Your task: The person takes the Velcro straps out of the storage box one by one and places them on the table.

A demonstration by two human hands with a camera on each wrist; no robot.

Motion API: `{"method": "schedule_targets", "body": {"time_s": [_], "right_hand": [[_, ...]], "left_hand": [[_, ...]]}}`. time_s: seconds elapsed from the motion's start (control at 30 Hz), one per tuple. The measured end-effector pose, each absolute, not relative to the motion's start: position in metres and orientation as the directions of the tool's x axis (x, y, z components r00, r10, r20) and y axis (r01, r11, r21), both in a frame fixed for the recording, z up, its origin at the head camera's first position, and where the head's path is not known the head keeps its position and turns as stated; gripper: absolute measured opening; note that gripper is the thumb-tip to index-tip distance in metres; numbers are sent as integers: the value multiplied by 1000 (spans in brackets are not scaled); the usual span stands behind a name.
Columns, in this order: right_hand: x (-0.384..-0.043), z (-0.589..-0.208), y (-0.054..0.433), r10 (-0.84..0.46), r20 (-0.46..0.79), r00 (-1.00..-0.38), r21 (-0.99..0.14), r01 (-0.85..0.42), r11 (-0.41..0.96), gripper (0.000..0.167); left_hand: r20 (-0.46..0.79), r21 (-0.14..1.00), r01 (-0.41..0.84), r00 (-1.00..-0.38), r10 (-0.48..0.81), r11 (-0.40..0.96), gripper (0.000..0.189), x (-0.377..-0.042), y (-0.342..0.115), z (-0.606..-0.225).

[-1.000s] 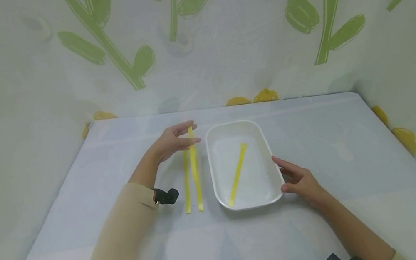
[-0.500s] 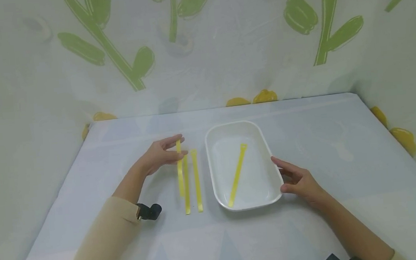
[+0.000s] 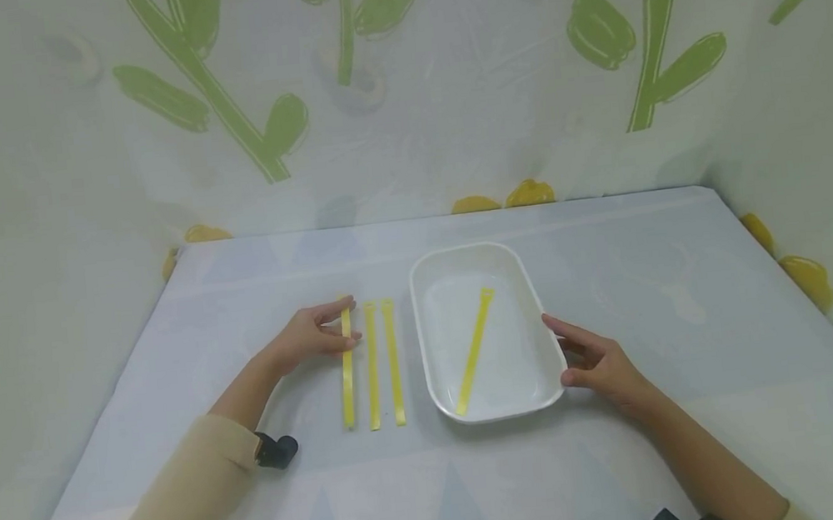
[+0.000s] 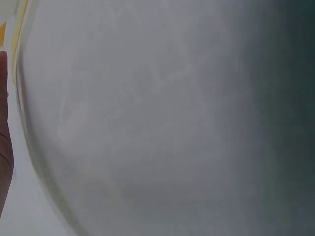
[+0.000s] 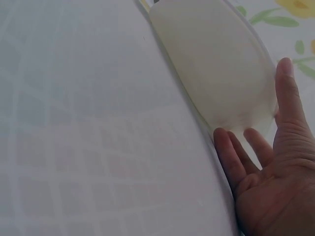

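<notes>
My left hand (image 3: 321, 332) pinches a flat yellow strip (image 3: 348, 388) near its far end, between thumb and fingers. The strip's near end lies close over the table. To its right, two matching yellow strips (image 3: 372, 373) lie side by side, each with a small loop at the far end. My right hand (image 3: 608, 367) rests against the right wall of a white rectangular tray (image 3: 435, 375), thumb and fingers spread along the outside. The right wrist view shows its fingers (image 5: 226, 152) touching the tray's outer side. One more yellow strip (image 3: 475, 351) lies slanted inside the tray.
A pale patterned cloth (image 3: 379, 498) covers the table. Behind it hangs a backdrop (image 3: 448, 123) printed with green stems and leaves. The left wrist view shows mostly blurred pale surface.
My left hand has moved left and nearer with its yellow strip, from over the two table strips to their left, and lower. My right hand and the tray have stayed put.
</notes>
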State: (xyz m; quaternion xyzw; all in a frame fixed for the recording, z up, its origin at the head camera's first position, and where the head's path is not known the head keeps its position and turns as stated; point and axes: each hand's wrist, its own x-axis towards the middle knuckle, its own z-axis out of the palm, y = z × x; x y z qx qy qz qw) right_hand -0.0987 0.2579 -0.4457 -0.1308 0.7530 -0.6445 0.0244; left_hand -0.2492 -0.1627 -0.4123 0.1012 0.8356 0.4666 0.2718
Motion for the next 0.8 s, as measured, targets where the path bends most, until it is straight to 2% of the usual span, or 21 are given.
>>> {"method": "schedule_targets", "body": {"time_s": [0.17,0.4,0.67,0.8], "right_hand": [[-99,-446,258,-230,128,-965,-978,-161,130,73],[-99,-446,258,-230,128,-965,-975,-165,148,74],[-99,-446,258,-228,131,-965,-977,-165,135,73],[-99,-447,258,-233,134,-963,-978,-166,123,72]], "left_hand": [[-372,787,-66,-844,386,614,88,-246,-163,-418],[-268,631,115,-896,354,767,91,-247,-160,-425],[-166,568,197,-923,346,799,90,-241,-160,-424],[-165,555,181,-933,321,812,89,-240,-161,-425]]}}
